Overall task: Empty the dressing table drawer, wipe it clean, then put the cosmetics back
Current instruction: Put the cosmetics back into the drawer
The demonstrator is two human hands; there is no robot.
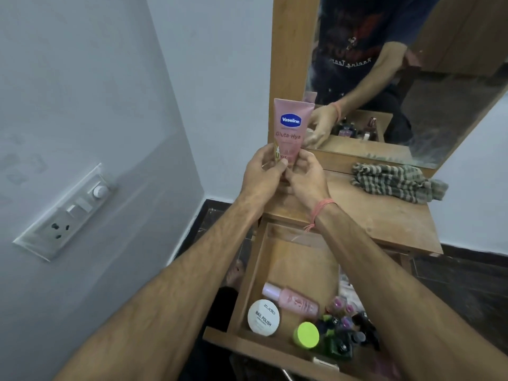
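at frame centre both hands hold a pink tube [289,127] upright above the table [384,215]: the left hand [261,174] and right hand [305,177] pinch its lower end. the open drawer [247,276] at lower centre holds a white jar [263,317], pink bottle [291,298] and green-capped jar [306,335]. a checked cloth [395,181] lies at right.

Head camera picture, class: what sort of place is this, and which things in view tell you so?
Probably a bedroom or dressing corner at home. A wooden dressing table carries a tall mirror, its open drawer holds cosmetics, and both hands grip a pink lotion tube.
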